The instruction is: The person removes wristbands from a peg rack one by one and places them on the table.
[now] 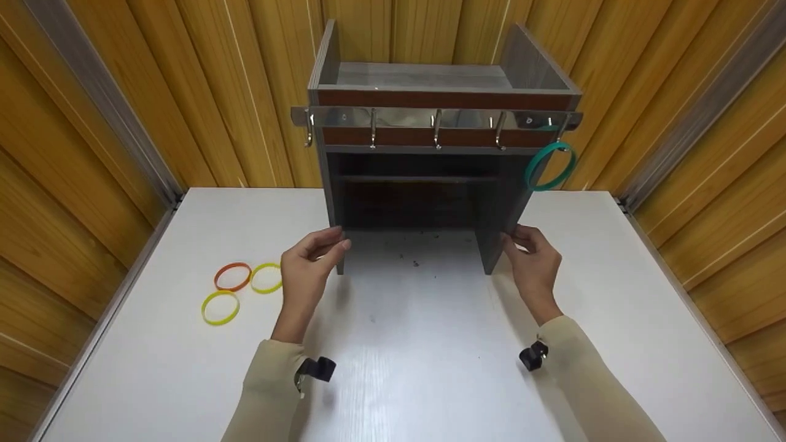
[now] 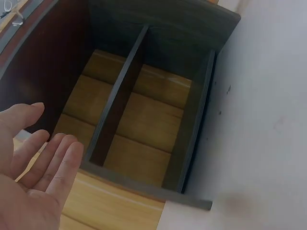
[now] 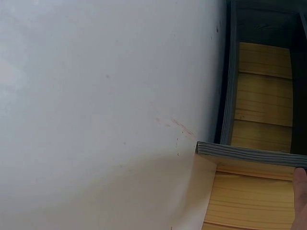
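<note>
A grey wooden shelf unit stands on the white table. Across its front runs a metal hook rail, with a teal wristband hanging at the right-end hook. My left hand is at the lower front of the left side panel, its fingers loosely extended, thumb and fingertips apart in the left wrist view. My right hand is at the right side panel, thumb tip overlapping its edge. In the right wrist view only one fingertip shows, right at that panel; whether the hand grips it I cannot tell.
Left of my left hand, a red wristband and two yellow wristbands lie on the table. Wood-plank walls enclose the back and sides. Small dark specks lie beneath the shelf unit.
</note>
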A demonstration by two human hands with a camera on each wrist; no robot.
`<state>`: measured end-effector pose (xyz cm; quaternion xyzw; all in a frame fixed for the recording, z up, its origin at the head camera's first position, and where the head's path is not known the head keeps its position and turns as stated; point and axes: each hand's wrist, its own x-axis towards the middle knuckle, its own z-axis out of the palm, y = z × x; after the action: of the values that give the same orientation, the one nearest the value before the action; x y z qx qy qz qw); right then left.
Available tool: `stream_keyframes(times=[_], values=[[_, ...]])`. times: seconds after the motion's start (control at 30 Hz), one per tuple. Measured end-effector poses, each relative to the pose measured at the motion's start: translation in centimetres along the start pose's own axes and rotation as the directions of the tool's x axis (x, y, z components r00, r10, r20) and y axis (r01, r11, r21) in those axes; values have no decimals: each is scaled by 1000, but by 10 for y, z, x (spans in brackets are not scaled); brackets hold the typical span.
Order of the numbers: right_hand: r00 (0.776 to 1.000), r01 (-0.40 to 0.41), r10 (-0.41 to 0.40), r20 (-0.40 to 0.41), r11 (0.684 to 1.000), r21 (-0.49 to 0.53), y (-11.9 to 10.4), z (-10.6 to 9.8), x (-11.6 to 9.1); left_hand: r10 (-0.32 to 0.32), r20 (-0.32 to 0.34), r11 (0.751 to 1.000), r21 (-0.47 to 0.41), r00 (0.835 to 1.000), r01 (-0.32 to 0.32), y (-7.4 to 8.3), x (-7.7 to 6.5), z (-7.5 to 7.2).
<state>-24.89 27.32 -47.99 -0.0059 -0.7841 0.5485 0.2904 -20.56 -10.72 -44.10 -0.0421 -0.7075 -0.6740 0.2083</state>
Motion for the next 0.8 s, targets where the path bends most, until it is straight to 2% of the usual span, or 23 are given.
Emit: stream_keyframes(times=[0.27, 0.57, 0.8], values=[[1000, -12, 13, 11, 1000, -23, 2, -3, 0, 22, 60, 996, -86, 998, -17, 7, 2, 30], [1000, -5, 5, -18, 1000, -1, 0, 0, 1, 83, 133, 985, -162, 988, -61, 18, 5, 62], [1000, -5, 5, -17, 1000, 6, -29, 0, -7, 115, 181, 980, -183, 977, -81, 26, 8, 84]])
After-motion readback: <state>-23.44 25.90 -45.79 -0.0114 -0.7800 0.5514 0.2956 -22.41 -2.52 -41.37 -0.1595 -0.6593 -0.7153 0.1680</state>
